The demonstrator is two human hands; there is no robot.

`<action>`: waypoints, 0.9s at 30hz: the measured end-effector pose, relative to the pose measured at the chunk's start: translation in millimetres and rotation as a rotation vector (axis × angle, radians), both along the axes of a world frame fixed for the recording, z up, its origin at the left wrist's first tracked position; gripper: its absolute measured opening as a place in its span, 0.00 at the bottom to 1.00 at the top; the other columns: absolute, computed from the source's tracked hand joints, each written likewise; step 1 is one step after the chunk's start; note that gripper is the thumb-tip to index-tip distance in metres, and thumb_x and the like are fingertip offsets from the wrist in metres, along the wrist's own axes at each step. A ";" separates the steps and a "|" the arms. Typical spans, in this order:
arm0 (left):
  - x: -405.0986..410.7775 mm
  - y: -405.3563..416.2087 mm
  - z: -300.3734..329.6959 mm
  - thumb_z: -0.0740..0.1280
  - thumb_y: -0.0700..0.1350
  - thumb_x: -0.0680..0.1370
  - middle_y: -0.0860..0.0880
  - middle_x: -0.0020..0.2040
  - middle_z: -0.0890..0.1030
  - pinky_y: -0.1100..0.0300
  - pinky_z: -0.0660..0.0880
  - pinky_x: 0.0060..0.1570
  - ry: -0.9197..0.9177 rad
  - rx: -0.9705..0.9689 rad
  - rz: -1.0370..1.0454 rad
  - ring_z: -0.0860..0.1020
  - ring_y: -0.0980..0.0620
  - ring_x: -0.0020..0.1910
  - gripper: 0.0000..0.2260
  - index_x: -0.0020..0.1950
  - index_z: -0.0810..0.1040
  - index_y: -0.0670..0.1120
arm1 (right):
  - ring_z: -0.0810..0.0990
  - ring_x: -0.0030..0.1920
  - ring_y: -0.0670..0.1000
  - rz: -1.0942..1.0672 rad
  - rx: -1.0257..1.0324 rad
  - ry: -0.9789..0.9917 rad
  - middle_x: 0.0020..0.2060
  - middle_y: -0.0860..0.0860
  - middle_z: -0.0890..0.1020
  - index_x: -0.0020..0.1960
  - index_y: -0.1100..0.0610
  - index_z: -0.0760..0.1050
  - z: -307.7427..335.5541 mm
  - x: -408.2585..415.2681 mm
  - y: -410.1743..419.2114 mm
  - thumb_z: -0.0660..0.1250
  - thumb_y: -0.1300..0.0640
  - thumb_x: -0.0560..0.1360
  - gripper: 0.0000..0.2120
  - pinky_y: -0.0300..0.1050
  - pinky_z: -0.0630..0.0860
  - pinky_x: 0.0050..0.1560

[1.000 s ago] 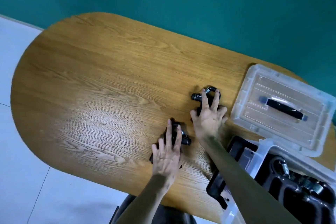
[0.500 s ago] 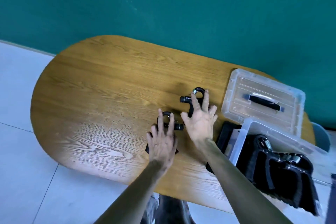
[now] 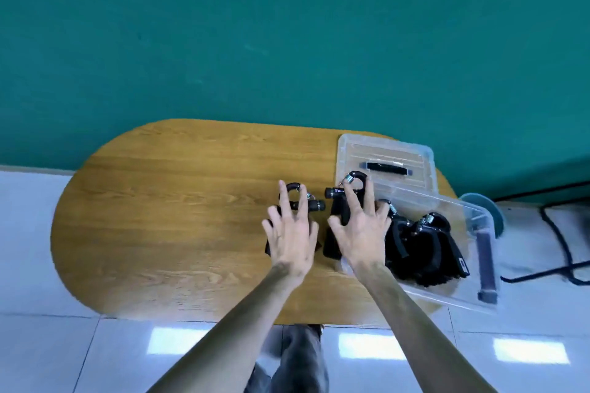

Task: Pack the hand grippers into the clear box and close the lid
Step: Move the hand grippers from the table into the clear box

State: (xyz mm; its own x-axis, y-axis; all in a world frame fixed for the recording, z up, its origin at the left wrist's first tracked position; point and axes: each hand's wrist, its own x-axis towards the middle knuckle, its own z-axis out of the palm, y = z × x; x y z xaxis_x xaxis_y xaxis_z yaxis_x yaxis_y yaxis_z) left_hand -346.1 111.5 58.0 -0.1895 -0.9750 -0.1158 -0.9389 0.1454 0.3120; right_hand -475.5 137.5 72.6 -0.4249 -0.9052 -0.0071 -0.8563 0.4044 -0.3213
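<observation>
- Left hand [image 3: 292, 234] lies flat, fingers straight and spread, on top of a black hand gripper with a metal spring and a round knob [image 3: 305, 201] that sits on the oval wooden table [image 3: 178, 217]; nothing is grasped, the fingers only rest on it.
- Right hand [image 3: 362, 230] is spread the same way over a second black hand gripper with a looped top and coil spring [image 3: 343, 198], fingers straight, touching it and not curled round it.
- The two grippers lie side by side near the table's middle, knobs pointing toward each other, close but apart.
- Just right of the right hand stands the clear plastic box [image 3: 469, 217], open, with several more black hand grippers [image 3: 421, 249] piled inside.
- The clear lid with a black handle [image 3: 386, 163] lies flat on the table behind the box, against the teal wall [image 3: 287, 41].
- Black cables [image 3: 562, 249] trail over the white tiled floor [image 3: 28, 249] at far right.
</observation>
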 end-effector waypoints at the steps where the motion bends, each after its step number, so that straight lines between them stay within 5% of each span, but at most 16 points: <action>1: -12.3 5.4 3.6 0.61 0.53 0.83 0.41 0.83 0.42 0.48 0.66 0.57 0.009 -0.008 -0.016 0.66 0.42 0.58 0.33 0.84 0.48 0.53 | 0.67 0.56 0.62 -0.026 -0.010 0.000 0.81 0.53 0.52 0.77 0.45 0.63 1.7 -11.2 10.9 0.67 0.49 0.72 0.34 0.63 0.70 0.58; 12: -140.4 51.6 9.6 0.60 0.51 0.83 0.40 0.83 0.48 0.48 0.67 0.61 0.016 0.014 -0.248 0.66 0.41 0.62 0.30 0.83 0.53 0.52 | 0.67 0.60 0.65 -0.236 0.054 0.000 0.81 0.52 0.55 0.77 0.46 0.64 -3.0 -126.9 99.2 0.70 0.49 0.71 0.35 0.65 0.69 0.60; 27: -212.1 28.7 -43.2 0.61 0.52 0.82 0.37 0.83 0.48 0.46 0.68 0.57 -0.142 0.089 -0.211 0.67 0.41 0.59 0.29 0.82 0.56 0.52 | 0.65 0.63 0.66 -0.205 0.243 -0.092 0.81 0.52 0.54 0.77 0.46 0.63 -51.9 -210.2 77.3 0.67 0.48 0.73 0.33 0.64 0.65 0.65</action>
